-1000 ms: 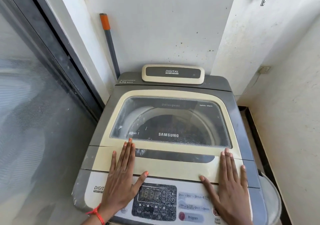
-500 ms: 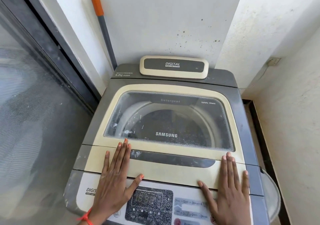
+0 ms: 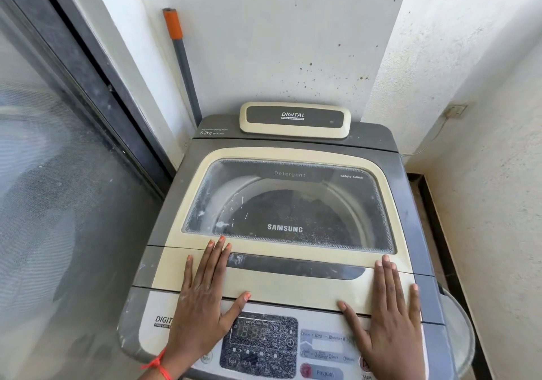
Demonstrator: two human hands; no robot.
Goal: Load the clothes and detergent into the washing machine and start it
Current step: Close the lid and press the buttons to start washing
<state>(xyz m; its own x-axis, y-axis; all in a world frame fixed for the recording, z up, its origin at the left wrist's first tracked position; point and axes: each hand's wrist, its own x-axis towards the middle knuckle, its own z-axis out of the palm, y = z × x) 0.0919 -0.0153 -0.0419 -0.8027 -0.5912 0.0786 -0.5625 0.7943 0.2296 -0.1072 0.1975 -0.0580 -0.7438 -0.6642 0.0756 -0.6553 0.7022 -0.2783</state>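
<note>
Closed washing machine lid (image 3: 293,284), both hands flat

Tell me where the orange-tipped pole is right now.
In the head view, the orange-tipped pole leans in the back-left corner, between the dark door frame and the white wall, its lower end dropping behind the washing machine.

Washing machine (image 3: 293,151) in a narrow alcove: glass door (image 3: 58,203) close on the left, rough wall (image 3: 498,203) near on the right, rear wall just behind. Closed lid (image 3: 287,262) bars the drum; both hands lie flat on its front edge. Mop handle (image 3: 181,63) leans in the back-left corner. Open passage: above the lid; floor strip on the right
</note>
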